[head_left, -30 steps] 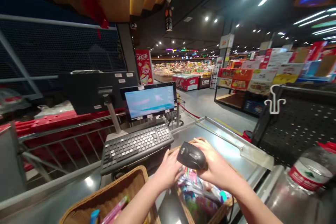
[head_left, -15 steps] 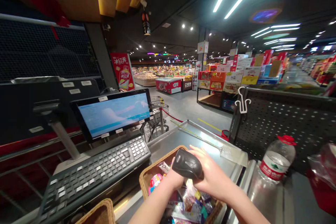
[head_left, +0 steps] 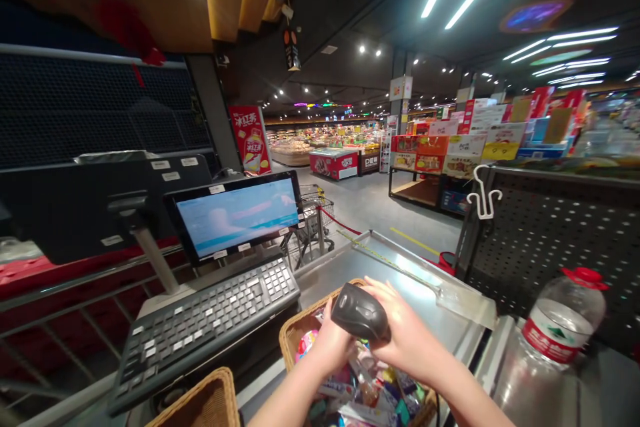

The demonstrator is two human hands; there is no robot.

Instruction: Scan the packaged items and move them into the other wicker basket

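Observation:
My right hand (head_left: 407, 333) is closed around a black handheld barcode scanner (head_left: 360, 312), held above a wicker basket (head_left: 293, 333) full of colourful snack packets (head_left: 360, 387). The scanner's head points left and down toward the packets. My left hand (head_left: 333, 345) reaches into the basket just under the scanner; its fingers are hidden among the packets, so what it grips is unclear. Both forearms come up from the bottom edge.
A black keyboard (head_left: 210, 323) and a lit screen (head_left: 237, 215) stand left of the basket. A second wicker basket (head_left: 200, 403) sits at the bottom left. A large water bottle with a red cap (head_left: 555, 340) stands right. A perforated black panel (head_left: 550, 240) borders the steel counter (head_left: 400, 273).
The view has swung slightly back to the left and the bottle now sits further right. Both hands keep their hold over the basket, the scanner barely shifting.

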